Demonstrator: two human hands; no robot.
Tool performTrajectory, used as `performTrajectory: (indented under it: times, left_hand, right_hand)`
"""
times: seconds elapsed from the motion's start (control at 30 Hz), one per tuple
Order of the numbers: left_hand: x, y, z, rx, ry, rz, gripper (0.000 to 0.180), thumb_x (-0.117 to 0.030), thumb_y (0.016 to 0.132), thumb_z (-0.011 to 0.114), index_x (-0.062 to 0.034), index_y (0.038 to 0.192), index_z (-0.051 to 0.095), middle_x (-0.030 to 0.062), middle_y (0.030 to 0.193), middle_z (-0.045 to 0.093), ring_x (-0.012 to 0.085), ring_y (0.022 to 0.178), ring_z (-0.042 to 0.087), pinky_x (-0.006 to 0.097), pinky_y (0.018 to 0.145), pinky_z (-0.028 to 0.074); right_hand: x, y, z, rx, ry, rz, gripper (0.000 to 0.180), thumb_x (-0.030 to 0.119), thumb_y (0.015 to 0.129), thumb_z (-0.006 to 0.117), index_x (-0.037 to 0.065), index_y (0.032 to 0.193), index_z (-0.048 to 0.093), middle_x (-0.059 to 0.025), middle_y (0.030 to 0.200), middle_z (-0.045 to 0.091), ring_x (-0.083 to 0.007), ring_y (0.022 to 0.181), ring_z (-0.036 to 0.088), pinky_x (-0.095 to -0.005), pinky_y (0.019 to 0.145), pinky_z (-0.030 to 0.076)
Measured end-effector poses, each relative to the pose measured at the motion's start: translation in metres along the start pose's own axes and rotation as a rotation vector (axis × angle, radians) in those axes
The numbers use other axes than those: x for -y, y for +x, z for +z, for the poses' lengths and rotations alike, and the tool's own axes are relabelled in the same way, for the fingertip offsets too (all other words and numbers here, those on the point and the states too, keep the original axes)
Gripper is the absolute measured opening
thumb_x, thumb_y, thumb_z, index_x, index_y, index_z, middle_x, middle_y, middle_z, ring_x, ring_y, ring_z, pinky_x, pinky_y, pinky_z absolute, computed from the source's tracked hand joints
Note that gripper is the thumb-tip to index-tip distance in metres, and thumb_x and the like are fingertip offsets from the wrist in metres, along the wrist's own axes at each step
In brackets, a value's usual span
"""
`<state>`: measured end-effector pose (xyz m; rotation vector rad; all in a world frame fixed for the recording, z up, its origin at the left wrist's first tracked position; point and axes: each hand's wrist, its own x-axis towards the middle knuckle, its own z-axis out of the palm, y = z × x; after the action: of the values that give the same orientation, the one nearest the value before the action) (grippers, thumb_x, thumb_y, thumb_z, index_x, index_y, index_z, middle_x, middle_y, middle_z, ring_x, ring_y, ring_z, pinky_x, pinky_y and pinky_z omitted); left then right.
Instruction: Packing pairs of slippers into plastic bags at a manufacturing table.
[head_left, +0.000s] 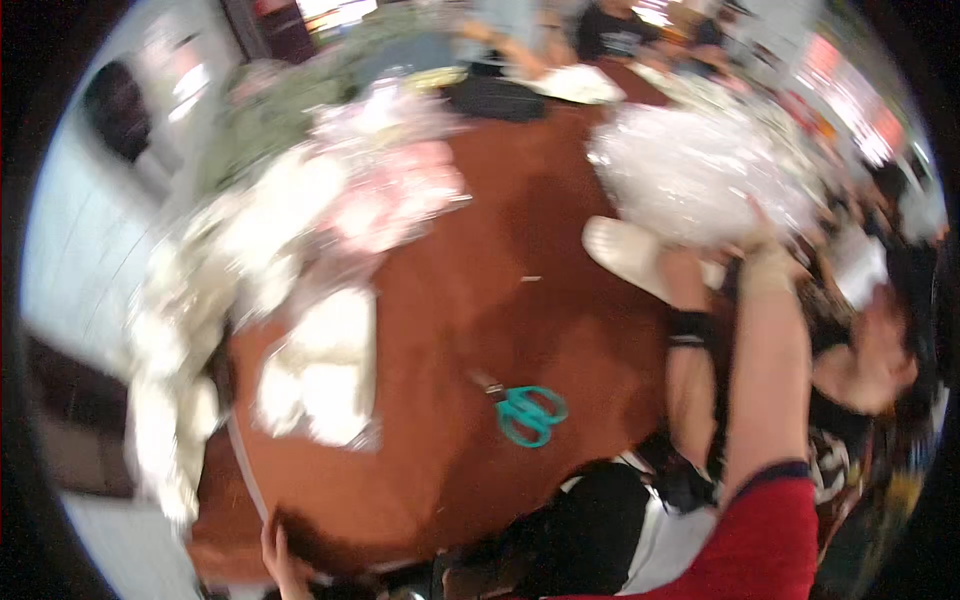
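Note:
My left hand [285, 558] rests at the table's near left edge, fingers stretched out, with nothing seen in it. My right arm, in a red sleeve, reaches far to the right. My right hand [768, 262] is at the near side of a large clear plastic bag [700, 165]; motion smears its fingers, so any grip is unclear. Just left of it, another person's hand [685, 265] with a black wristband is at a white slipper [625, 255]. Turquoise-handled scissors [530, 415] lie on the brown tabletop [450, 330]. A plastic-wrapped pair of white slippers [325, 375] lies to their left.
Bagged pink slippers [395, 195] and a heap of white wrapped goods [180, 350] line the left side. A dark object [495, 98] lies at the far edge. Other people sit at the far side and on the right. A dark shape [590, 520] is at the near edge.

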<state>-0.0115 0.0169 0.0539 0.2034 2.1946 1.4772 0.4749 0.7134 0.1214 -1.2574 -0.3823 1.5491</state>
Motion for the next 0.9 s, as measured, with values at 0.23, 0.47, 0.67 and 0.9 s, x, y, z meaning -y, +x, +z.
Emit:
performTrajectory:
  times: [0.23,0.47,0.67,0.9]
  left_hand:
    - [0.004,0.046,-0.048,0.048,0.155,0.269,0.028,-0.006,0.092,0.059,0.0008,0.119,0.061,0.0062,0.103,0.069,0.0097,0.092,0.063,0.024,0.078,0.050]
    - [-0.045,0.109,-0.197,-0.559,0.837,0.755,0.071,-0.016,0.074,0.078,-0.0129,0.138,0.047,0.0117,0.138,0.050,0.0284,0.128,0.046,0.046,0.104,0.038]
    - [-0.059,0.174,-0.208,-0.630,1.255,0.452,0.122,-0.041,0.056,0.085,-0.0279,0.153,0.012,0.0063,0.158,0.015,0.0333,0.146,0.010,0.071,0.108,0.008]
    - [-0.029,0.203,-0.140,-0.635,1.064,0.862,0.041,-0.012,0.084,0.053,-0.0102,0.125,0.057,0.0081,0.101,0.061,0.0279,0.103,0.058,0.061,0.105,0.028]
  right_hand:
    - [0.031,-0.050,-0.057,0.137,-0.154,0.097,0.078,0.064,0.088,0.040,0.010,0.143,0.037,-0.0135,0.140,0.047,-0.0368,0.119,0.052,-0.0477,0.086,0.051]
    - [-0.062,-0.068,-0.098,0.577,-0.238,-0.550,0.058,0.034,0.092,0.059,0.007,0.140,0.042,-0.0135,0.141,0.039,-0.0297,0.128,0.042,-0.0389,0.109,0.032]
    - [-0.128,-0.210,-0.101,0.359,-0.323,-0.299,0.061,0.043,0.089,0.061,0.018,0.141,0.043,-0.0026,0.127,0.055,-0.0206,0.120,0.050,-0.0345,0.100,0.035]
    - [-0.167,-0.285,-0.128,0.229,-0.430,-0.196,0.037,0.040,0.092,0.060,0.021,0.122,0.054,0.0026,0.098,0.062,-0.0138,0.083,0.058,-0.0313,0.065,0.045]
